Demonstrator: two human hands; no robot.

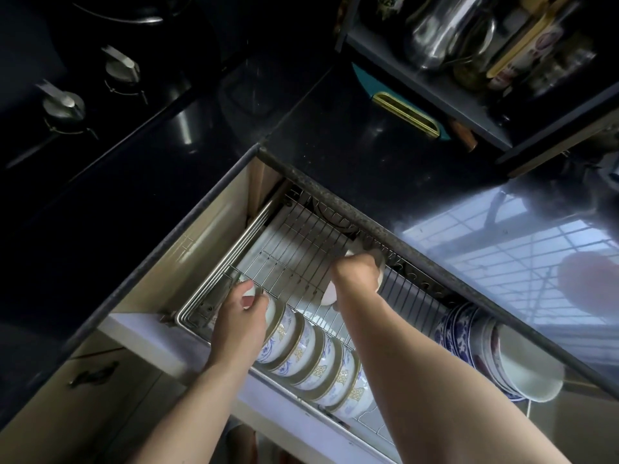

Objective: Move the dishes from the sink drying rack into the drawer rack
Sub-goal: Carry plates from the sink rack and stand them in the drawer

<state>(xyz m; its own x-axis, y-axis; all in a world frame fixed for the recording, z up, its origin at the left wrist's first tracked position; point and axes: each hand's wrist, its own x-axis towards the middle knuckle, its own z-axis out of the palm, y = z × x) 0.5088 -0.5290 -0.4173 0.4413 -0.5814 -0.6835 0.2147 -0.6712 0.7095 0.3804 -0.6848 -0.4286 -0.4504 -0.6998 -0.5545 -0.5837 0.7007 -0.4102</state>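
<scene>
Both hands reach down into an open drawer rack (pixel 288 249) of steel wire, pulled out beneath a black stone countertop (pixel 351 128). Left hand (pixel 243 313) curls its fingers around the rim of a white bowl at the near-left end of a row of blue-patterned bowls (pixel 315 360) standing on edge. Right hand (pixel 356 272) grips a pale dish deeper in, near the back rail. Blue-and-white plates (pixel 459 329) stack at the rack's right end. Window light glares off the counter on the right. Two stove knobs (pixel 63 103) sit far left; a dark shelf (pixel 469 92) with steel vessels stands above.
</scene>
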